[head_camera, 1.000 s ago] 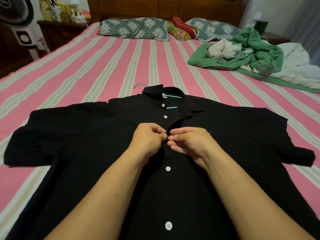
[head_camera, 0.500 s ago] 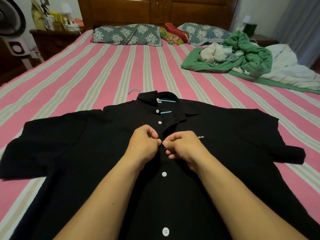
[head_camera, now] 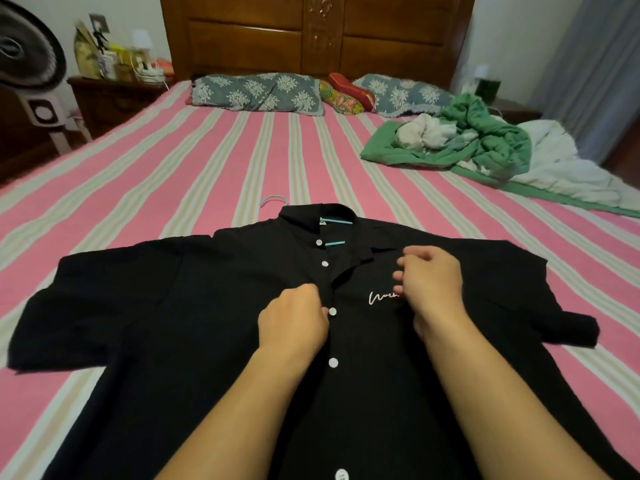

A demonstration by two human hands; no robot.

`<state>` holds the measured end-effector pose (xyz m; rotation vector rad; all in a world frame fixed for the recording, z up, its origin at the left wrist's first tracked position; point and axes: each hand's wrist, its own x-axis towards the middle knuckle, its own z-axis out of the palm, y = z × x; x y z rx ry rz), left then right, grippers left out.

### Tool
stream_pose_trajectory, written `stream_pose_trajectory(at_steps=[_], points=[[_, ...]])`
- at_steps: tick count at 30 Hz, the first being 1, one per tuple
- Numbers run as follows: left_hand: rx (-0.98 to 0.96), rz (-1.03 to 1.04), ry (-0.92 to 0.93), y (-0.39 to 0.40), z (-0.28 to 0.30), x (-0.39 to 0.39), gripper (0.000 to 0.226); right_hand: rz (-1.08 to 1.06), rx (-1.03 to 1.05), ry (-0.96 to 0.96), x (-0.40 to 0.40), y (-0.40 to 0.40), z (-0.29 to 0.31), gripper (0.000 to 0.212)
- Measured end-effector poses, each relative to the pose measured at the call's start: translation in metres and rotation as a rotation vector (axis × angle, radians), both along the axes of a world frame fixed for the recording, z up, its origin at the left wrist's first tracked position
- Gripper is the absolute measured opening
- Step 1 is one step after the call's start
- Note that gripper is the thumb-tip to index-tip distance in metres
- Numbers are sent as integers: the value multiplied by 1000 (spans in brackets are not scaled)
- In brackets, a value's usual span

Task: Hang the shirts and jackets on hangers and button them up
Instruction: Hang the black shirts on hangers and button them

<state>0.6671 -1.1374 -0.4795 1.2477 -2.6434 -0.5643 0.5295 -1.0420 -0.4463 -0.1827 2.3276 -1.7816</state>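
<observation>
A black short-sleeved shirt (head_camera: 194,306) lies flat on the bed, front up, with white buttons down its placket. A light blue hanger (head_camera: 335,243) sits inside it; its bar shows at the open collar and its hook (head_camera: 273,199) pokes out above. My left hand (head_camera: 294,323) rests on the placket, fingers curled on the fabric just left of a fastened button (head_camera: 332,311). My right hand (head_camera: 429,282) hovers over the right chest, fingers loosely apart, partly covering white embroidered lettering (head_camera: 382,297). The two upper buttons look unfastened.
The bed (head_camera: 173,174) has a pink and cream striped cover. A heap of green and white clothes (head_camera: 467,143) lies at the far right. Pillows (head_camera: 256,93) line the wooden headboard. A fan (head_camera: 27,64) and a cluttered nightstand (head_camera: 114,95) stand at the left.
My right hand has let go of the placket and moved up and right over the chest lettering. The button both hands were pinching now sits through its hole. My left hand stays put.
</observation>
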Motion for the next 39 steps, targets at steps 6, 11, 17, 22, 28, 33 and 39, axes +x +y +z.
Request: stream_pose_trajectory(at_steps=[6,11,17,22,28,33,39], points=[[30,-5,9,1,1,1,17,356,369,-142,-39,-43,1,10],[15,0,44,-1,-4,-1,15,366,58,-361,-68,-63,-9,32],[-90,-71,363,2,-25,-4,22,313,-71,48,-62,-72,-61,40],[210,-171,-35,-23,-12,-20,30,249,-215,49,-65,-74,-69,27],[203,-139,73,-94,53,-66,20,328,-248,11,-64,-74,-69,34],[359,-181,157,-94,-4,-75,17,465,249,399,-46,-78,-56,58],[746,-360,215,-120,-2,-55,31,774,472,92,-66,-107,-23,34]])
